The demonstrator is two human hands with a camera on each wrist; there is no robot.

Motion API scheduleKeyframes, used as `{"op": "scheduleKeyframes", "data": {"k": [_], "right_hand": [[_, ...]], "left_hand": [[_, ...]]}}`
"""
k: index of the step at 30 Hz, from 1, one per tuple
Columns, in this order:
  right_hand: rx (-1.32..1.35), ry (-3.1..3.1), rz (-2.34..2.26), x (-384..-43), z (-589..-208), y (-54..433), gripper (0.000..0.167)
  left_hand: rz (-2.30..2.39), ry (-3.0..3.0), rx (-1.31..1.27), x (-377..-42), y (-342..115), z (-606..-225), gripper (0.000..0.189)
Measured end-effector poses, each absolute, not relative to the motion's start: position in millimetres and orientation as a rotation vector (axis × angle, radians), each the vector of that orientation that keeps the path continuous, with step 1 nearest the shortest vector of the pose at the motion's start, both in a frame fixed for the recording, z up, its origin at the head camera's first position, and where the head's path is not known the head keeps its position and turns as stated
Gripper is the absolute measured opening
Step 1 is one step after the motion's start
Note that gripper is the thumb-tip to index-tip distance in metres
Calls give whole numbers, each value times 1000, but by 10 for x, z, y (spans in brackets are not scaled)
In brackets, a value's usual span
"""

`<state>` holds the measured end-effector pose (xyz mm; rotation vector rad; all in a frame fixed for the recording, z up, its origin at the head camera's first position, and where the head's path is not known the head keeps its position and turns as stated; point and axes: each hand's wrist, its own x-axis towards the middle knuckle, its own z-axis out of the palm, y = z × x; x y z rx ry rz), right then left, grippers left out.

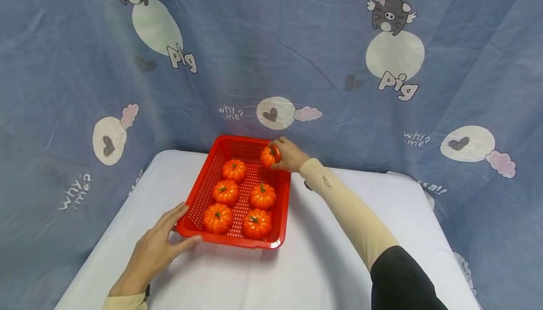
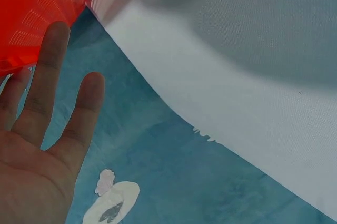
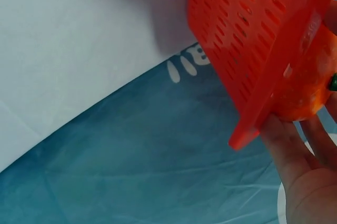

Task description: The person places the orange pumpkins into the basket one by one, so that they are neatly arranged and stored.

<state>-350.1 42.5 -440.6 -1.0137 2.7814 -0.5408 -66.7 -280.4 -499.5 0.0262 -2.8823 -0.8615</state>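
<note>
A small orange pumpkin (image 1: 270,157) is in my right hand (image 1: 290,155), gripped at the far right corner of a red plastic basket (image 1: 283,206). The right wrist view shows that pumpkin (image 3: 305,87) close to the basket's rim, the hand's fingers around it; part of it is cut off by the frame edge. Several more orange pumpkins (image 1: 226,192) with green stems lie inside the basket. At its near left corner, my left hand (image 1: 154,246) has its fingers along the side and its thumb by the front rim. In the left wrist view, the fingers (image 2: 50,71) look straight.
The basket stands on a table with a white cloth (image 1: 331,248). Behind and beside the table hangs a blue curtain (image 1: 322,65) with printed pigs and words. In the left wrist view, the table's edge meets the blue fabric.
</note>
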Motion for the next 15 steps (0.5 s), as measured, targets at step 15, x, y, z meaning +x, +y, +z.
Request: {"op": "scheduleKeyframes", "data": {"k": [15], "right_hand": [[-1106, 2752, -363, -3431, -4595, 319, 68]], "left_hand": [[-861, -2873, 7, -684, -2822, -5039, 99]]}}
